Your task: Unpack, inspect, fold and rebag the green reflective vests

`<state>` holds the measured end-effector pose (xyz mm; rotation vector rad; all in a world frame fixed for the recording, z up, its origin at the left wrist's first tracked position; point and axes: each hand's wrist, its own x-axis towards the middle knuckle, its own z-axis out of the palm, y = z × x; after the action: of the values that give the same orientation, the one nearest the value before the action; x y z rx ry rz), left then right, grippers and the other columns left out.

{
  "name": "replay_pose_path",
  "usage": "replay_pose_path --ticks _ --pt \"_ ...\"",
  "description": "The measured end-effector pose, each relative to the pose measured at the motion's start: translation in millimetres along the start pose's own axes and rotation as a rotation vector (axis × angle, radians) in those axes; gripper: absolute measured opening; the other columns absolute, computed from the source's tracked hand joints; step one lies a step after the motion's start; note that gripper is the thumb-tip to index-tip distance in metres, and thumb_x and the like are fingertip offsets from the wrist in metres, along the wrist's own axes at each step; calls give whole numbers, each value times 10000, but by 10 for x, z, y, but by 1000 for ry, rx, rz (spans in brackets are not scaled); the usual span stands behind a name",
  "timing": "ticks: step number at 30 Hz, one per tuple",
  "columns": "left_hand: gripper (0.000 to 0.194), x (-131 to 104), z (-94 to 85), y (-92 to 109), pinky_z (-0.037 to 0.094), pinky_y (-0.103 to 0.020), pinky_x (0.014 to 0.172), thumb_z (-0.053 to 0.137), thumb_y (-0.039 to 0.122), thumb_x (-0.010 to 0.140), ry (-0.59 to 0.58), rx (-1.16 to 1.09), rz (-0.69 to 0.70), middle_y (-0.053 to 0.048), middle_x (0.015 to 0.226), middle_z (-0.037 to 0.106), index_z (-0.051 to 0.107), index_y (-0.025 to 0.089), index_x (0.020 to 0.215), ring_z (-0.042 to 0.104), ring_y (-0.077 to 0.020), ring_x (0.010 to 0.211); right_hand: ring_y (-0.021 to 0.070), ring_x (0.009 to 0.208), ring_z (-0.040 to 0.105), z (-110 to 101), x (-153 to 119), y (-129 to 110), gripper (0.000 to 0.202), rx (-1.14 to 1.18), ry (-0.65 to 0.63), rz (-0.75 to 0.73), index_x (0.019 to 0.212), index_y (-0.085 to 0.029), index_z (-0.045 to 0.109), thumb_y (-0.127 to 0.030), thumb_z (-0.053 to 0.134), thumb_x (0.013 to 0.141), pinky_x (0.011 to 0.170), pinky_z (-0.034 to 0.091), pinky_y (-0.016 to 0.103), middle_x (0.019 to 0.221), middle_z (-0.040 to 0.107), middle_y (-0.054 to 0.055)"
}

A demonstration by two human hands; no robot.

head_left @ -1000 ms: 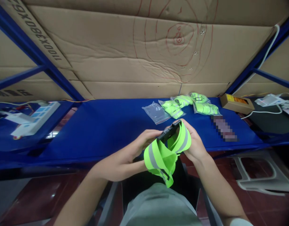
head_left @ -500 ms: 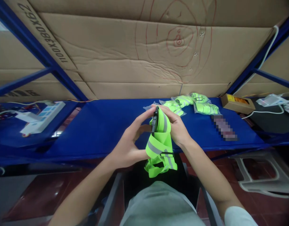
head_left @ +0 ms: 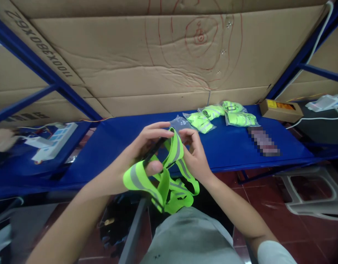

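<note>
Neon-yellow reflective straps [head_left: 174,148] with grey stripes hang in loops between my two hands, in front of my body. My left hand [head_left: 146,150] is closed around the strap and its black buckle piece, the thumb inside a loop. Against the right side of the same bundle, my right hand [head_left: 195,154] has its fingers bent and pinches a strap. The lower loops dangle over my lap. Just beyond my hands, a clear plastic bag [head_left: 180,121] lies flat on the blue table [head_left: 113,146].
Several bagged neon strap bundles [head_left: 213,112] lie at the table's back. A cardboard box [head_left: 281,110] and a blurred-out item [head_left: 264,141] are on the right. A power strip [head_left: 55,141] lies left, near another person's hand [head_left: 3,139]. A plastic stool [head_left: 314,190] stands at right.
The folded strap bundle has loosened into open loops. My left hand has moved left and down with the buckle part, widening the gap between my hands. Another person's hand has appeared at far left.
</note>
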<state>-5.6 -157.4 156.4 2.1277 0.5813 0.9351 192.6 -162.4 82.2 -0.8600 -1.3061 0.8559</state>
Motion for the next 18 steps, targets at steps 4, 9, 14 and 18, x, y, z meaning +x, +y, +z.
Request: replay_pose_path --ticks 4,9,14,18 --pt "561 -15 -165 138 454 -434 1214 729 516 907 -45 51 -13 -64 1569 485 586 342 1420 465 -333 1471 178 1047 625 -37 -135 -31 310 70 -125 -41 1023 -219 673 -453 475 1070 972 507 333 1074 655 53" --pt "505 -13 -280 271 459 -353 1191 677 454 964 7 178 26 -73 1536 532 593 277 1430 493 -276 1449 209 1126 651 -78 -231 -111 327 214 -251 -53 1062 -235 689 -531 554 1031 1017 520 376 1132 687 63" --pt "442 2 -223 331 474 -269 1154 650 401 997 101 159 46 -81 1491 580 623 233 1404 566 -205 1375 145 756 721 127 -336 -51 313 479 -288 182 1167 -252 588 -417 734 944 708 594 292 980 736 11" --pt "445 -24 -130 415 549 -291 1078 714 435 946 235 59 -42 -91 1427 631 684 205 1325 631 -229 1283 127 643 660 159 -346 50 378 547 -284 305 1053 -229 602 -520 772 883 561 553 250 845 686 -11"
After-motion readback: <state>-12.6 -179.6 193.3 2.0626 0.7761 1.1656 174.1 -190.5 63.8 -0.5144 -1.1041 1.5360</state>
